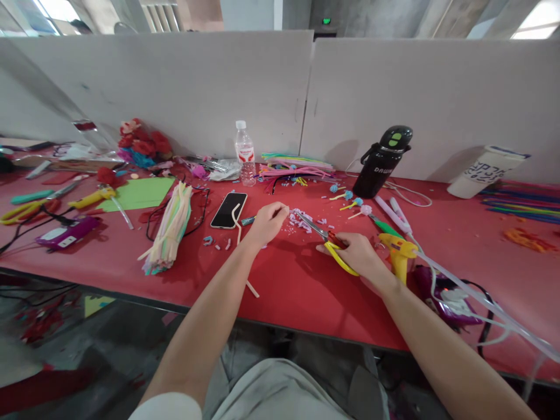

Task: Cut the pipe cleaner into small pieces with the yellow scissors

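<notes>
"Pale clothing (280, 391) was nearest, on the wearer's side of those lilac clippings (303, 221) on the red table (297, 297). Where were the hands?"

"The left hand (270, 223) was just left of the clippings, its fingertips pressed together. I couldn't tell whether anything tiny sat between them."

"And the other?"

"The right hand (352, 252) was right of the clippings and a little nearer the wearer, gripping the scissors (322, 233) by their red and yellow handles. Their blades reached over the clippings, tips near the left fingertips. Whether the blades were parted, I couldn't make out."

"What else lay about?"

"Left of the clippings, past the left hand, was a phone (225, 211), with a cream stem (238, 228) bent over its edge. Right of the clippings and slightly behind lay some tufted stems (357, 202). A yellow glue gun (399, 249) was farther right, beyond the right hand."
</notes>
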Motion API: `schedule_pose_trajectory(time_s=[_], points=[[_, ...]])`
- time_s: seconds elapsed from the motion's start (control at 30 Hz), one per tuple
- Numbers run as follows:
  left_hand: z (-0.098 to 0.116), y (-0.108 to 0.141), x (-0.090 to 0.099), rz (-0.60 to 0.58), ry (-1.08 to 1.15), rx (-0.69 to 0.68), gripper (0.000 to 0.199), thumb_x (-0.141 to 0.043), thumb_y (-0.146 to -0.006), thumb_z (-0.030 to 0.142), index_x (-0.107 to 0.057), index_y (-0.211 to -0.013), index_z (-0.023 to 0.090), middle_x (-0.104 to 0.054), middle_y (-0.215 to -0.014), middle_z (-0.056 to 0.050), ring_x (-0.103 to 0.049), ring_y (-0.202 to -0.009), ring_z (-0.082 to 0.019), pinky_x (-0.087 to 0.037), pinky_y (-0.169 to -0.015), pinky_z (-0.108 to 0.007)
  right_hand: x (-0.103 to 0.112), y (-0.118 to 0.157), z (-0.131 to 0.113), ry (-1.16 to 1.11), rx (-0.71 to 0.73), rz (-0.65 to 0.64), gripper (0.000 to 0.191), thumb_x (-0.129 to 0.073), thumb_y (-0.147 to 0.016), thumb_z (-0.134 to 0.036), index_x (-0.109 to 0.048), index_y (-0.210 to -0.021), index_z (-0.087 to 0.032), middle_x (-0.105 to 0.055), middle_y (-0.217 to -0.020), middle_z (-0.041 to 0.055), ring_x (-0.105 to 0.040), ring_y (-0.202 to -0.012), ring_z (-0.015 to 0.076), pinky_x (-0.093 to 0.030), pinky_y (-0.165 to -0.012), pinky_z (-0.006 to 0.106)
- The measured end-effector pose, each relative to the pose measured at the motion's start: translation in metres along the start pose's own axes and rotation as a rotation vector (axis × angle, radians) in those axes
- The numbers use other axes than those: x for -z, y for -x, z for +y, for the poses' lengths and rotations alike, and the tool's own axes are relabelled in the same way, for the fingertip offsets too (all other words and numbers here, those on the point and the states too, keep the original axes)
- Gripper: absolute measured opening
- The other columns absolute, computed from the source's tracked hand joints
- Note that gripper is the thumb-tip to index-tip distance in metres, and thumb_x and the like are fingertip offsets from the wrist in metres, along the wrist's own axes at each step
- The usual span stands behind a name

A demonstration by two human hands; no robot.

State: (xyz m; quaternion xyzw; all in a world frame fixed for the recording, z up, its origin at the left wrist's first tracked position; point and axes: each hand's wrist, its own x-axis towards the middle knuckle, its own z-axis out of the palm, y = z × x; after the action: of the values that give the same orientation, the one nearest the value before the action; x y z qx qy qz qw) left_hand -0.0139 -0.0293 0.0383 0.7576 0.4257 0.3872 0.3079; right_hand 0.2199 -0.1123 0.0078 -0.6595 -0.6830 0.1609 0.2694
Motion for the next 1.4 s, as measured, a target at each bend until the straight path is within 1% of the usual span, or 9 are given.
schedule_pose_trajectory(time_s=[0.13, 0.33, 0.53, 0.9, 1.0, 1.2, 1.4], points=[[-0.0012, 0.0007, -0.001, 0.005, -0.023, 0.012, 0.029, -0.037, -0.089, 0.036, -0.046, -0.069, 0.016, -0.046, -0.064, 0.001, -0.041, -0.062, -0.011, -0.03, -0.058, -0.024, 0.0009, 0.0017, -0.0025, -0.008, -0.009, 0.038, 0.056, -0.062, -0.065, -0.065, -0.034, -0.056, -0.018, -0.028, -0.056, -0.0045, -0.023, -0.053, 0.0074, -0.019, -0.044, 0.021], [0.0, 0.0015, -0.0008, 0.003, -0.025, -0.008, 0.03, -0.036, -0.089, 0.037, -0.044, -0.068, 0.016, -0.043, -0.062, 0.001, -0.039, -0.061, -0.011, -0.029, -0.057, -0.024, 0.0023, 0.0029, -0.004, -0.03, 0.008, 0.022, 0.055, -0.062, -0.066, -0.064, -0.034, -0.056, -0.018, -0.027, -0.056, -0.0045, -0.023, -0.053, 0.0075, -0.02, -0.043, 0.021], [0.0034, 0.0018, -0.0005, -0.008, -0.025, -0.031, 0.029, -0.038, -0.089, 0.037, -0.045, -0.07, 0.016, -0.042, -0.064, 0.002, -0.039, -0.062, -0.01, -0.03, -0.059, -0.023, 0.0006, 0.0022, 0.0001, -0.038, 0.026, 0.008, 0.058, -0.06, -0.065, -0.069, -0.035, -0.056, -0.018, -0.028, -0.056, -0.0043, -0.024, -0.053, 0.0078, -0.021, -0.044, 0.021], [0.0048, 0.0022, 0.0001, -0.013, -0.047, -0.033, 0.03, -0.036, -0.09, 0.038, -0.047, -0.071, 0.016, -0.045, -0.064, 0.001, -0.042, -0.063, -0.011, -0.031, -0.06, -0.024, 0.0007, 0.0002, -0.0011, -0.029, 0.011, -0.024, 0.058, -0.061, -0.063, -0.07, -0.038, -0.055, -0.017, -0.029, -0.056, -0.0039, -0.025, -0.053, 0.0076, -0.02, -0.043, 0.02], [0.0039, 0.002, -0.0001, -0.008, -0.054, -0.031, 0.031, -0.036, -0.09, 0.038, -0.046, -0.071, 0.016, -0.045, -0.064, 0.001, -0.042, -0.062, -0.011, -0.031, -0.059, -0.024, 0.0012, -0.0003, -0.0023, -0.023, 0.015, -0.018, 0.058, -0.061, -0.064, -0.069, -0.037, -0.054, -0.017, -0.027, -0.056, -0.0039, -0.024, -0.052, 0.0071, -0.019, -0.043, 0.02], [0.0019, 0.0023, -0.0012, -0.016, -0.046, -0.022, 0.033, -0.035, -0.09, 0.04, -0.044, -0.069, 0.017, -0.043, -0.062, 0.001, -0.04, -0.06, -0.011, -0.029, -0.058, -0.024, 0.0026, 0.0014, -0.0044, -0.018, 0.011, 0.056, 0.055, -0.063, -0.066, -0.064, -0.036, -0.055, -0.017, -0.026, -0.056, -0.0043, -0.023, -0.052, 0.0068, -0.019, -0.042, 0.02], [0.0018, 0.0022, -0.0012, -0.012, -0.025, -0.016, 0.035, -0.034, -0.091, 0.042, -0.043, -0.068, 0.017, -0.043, -0.061, 0.002, -0.039, -0.059, -0.011, -0.029, -0.057, -0.024, 0.002, 0.0031, -0.0033, -0.053, 0.026, 0.02, 0.051, -0.063, -0.067, -0.06, -0.035, -0.057, -0.018, -0.028, -0.057, -0.0046, -0.024, -0.054, 0.0078, -0.021, -0.044, 0.02]])
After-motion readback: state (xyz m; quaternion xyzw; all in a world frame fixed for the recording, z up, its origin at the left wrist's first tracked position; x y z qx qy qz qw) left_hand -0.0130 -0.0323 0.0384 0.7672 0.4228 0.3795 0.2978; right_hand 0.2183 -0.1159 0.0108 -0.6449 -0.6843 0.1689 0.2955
